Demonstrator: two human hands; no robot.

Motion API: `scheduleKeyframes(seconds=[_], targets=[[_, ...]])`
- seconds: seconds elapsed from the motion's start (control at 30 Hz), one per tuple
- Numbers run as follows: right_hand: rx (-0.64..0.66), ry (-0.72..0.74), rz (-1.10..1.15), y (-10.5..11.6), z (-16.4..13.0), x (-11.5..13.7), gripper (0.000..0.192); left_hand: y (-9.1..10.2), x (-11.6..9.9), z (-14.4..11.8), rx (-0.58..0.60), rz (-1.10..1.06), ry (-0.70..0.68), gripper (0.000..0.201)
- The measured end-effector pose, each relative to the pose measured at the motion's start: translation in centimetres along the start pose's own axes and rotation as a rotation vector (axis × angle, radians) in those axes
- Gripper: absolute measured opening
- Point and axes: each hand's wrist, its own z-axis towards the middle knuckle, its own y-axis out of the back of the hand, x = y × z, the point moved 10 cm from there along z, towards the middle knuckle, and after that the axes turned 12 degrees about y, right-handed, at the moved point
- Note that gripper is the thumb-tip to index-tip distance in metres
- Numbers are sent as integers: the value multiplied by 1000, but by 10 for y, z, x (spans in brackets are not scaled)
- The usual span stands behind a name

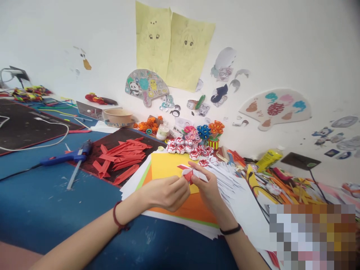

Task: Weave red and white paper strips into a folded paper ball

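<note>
Both my hands meet over a stack of coloured paper sheets (168, 165) on the blue table. My left hand (165, 193) and my right hand (206, 185) pinch a small red-and-white folded paper piece (191, 173) between the fingertips. Just beyond it lies a cluster of finished red-and-white paper pieces (188, 148). A pile of red paper strips (122, 157) rests on a dark mat to the left. White paper strips (227, 178) fan out to the right of my right hand.
A blue glue gun (66, 156) lies at the left with its cable. A bowl (118, 116), a small jar (162, 132), paper flowers in a pot (212, 135) and a yellow glue bottle (268, 159) stand near the wall. Paper scraps (292, 185) clutter the right.
</note>
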Motion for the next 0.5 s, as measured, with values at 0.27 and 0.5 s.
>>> scheduleKeyframes(seconds=[0.27, 0.5], targets=[[-7, -99, 143, -2, 1, -9, 48, -9, 19, 2, 54, -37, 159, 19], [-15, -211, 330, -13, -3, -17, 48, -15, 79, -17, -52, -524, 749, 24]])
